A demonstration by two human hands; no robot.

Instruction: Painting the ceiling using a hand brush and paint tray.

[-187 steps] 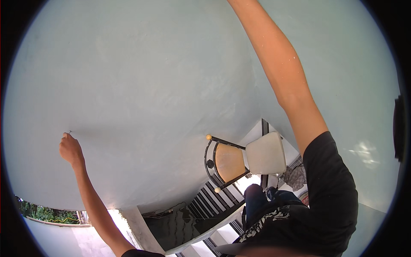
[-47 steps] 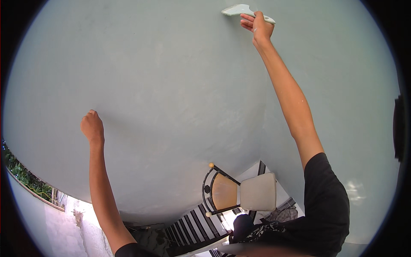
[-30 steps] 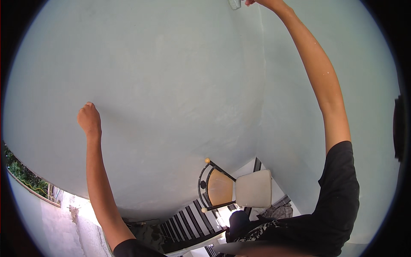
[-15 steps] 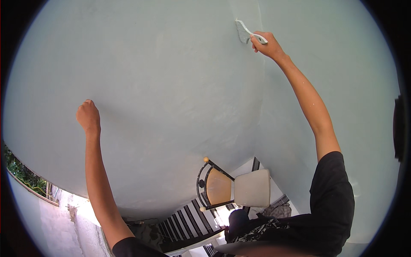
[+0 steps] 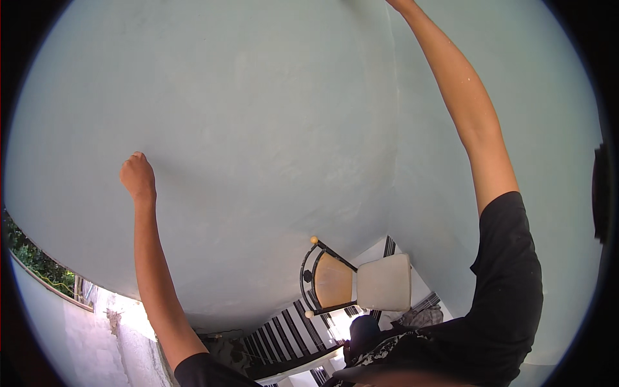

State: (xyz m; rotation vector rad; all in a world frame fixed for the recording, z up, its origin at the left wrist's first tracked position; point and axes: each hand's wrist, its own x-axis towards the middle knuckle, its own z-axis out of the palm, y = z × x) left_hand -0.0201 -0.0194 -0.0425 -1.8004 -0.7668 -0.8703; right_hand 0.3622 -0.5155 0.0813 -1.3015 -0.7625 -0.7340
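My left hand (image 5: 138, 175) is closed in a fist at the pale blue-grey wall (image 5: 258, 129), with its shadow just to the right. Nothing shows in it. My right arm stretches up along the wall corner, and only the base of my right hand (image 5: 401, 4) remains at the top edge. Its fingers and anything they hold lie outside the picture. A dark shadow falls on the wall just left of it.
Below stands a chair (image 5: 383, 282) with a pale seat and a tan, black-framed back, on a black-and-white striped floor (image 5: 284, 335). An opening with green plants (image 5: 39, 261) is at the lower left. Something dark (image 5: 601, 193) sits at the right edge.
My right hand, which held a white-handled paintbrush against the wall near the corner, has moved up, mostly out of the picture; the brush no longer shows. My left fist stays at almost the same spot.
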